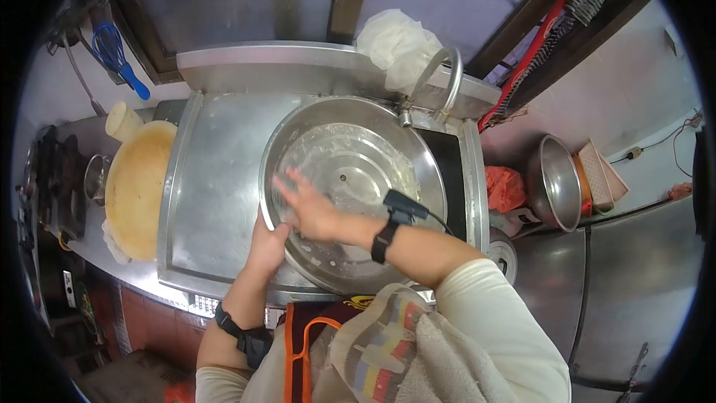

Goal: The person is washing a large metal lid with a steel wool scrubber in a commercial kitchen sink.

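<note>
A large metal basin (pixel 430 186) sits in the middle of the frame, at the sink counter (pixel 216 172), under the bend of the tap (pixel 455 78). The left hand (pixel 267 248) is at its lower left edge, pinching the rim between the thumb on the inner side and fingers partly hidden along the outer side. The right hand (pixel 315 213) reaches across the basin to its left inner wall, fingers spread and blurred; whether their tips touch the metal, I cannot tell.

As for how far things have come, the handling looks to be in progress: one hand steadies the rim, the other is inside. Whitish streaks mark the upper part of the inner surface and pale spots dot the lower part, while broad stretches between look smooth and shiny. Whether the marks are foam, residue or water, I cannot tell, nor what share has been dealt with. No stream shows at the tap's mouth.

At the left of the frame lies a round board (pixel 142 186); at the right, a metal bowl (pixel 559 179) leans on its side near a red bag (pixel 504 188).
</note>
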A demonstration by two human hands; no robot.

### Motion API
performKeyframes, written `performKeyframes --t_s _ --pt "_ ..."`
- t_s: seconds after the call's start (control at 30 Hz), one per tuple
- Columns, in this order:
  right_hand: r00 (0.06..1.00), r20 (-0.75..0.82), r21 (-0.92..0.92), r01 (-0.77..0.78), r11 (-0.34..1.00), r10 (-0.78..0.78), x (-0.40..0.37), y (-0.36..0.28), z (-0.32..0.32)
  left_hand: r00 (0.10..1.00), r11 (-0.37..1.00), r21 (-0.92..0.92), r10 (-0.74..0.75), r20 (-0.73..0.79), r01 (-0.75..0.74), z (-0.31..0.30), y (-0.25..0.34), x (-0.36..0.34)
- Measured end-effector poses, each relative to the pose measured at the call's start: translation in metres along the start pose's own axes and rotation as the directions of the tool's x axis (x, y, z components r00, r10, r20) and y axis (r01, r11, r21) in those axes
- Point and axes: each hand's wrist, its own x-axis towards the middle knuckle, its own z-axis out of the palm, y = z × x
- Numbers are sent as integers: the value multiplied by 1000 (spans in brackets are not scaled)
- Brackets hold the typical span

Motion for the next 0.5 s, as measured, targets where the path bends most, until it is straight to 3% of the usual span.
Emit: performKeyframes --t_s 0.1,0.13,0.2,0.23,0.3,0.4,0.5 --pt "978 186 88 81 993 -96 -58 -7 8 991 957 273 119 -56 -99 -9 -17 7" --pt "965 225 88 119 989 -136 -78 -1 10 945 850 466 317 -78 -247 -5 -8 3" --pt "925 380 45 2 999 -19 -116 0 -13 745 469 778 667 -1 -419 6 25 -14" --pt "922 384 -21 -33 999 38 -134 14 -16 737 271 806 618 274 -527 3 40 -21" --pt "908 356 -134 -184 974 221 -161 46 -23 604 -101 663 330 726 -741 -2 65 -29" --pt "850 176 -273 -443 854 497 -175 79 -48 468 -86 461 -228 854 -883 12 76 -37" --pt "786 0 -325 -585 743 618 -171 94 -57 411 -172 379 -233 881 -909 25 52 -38"
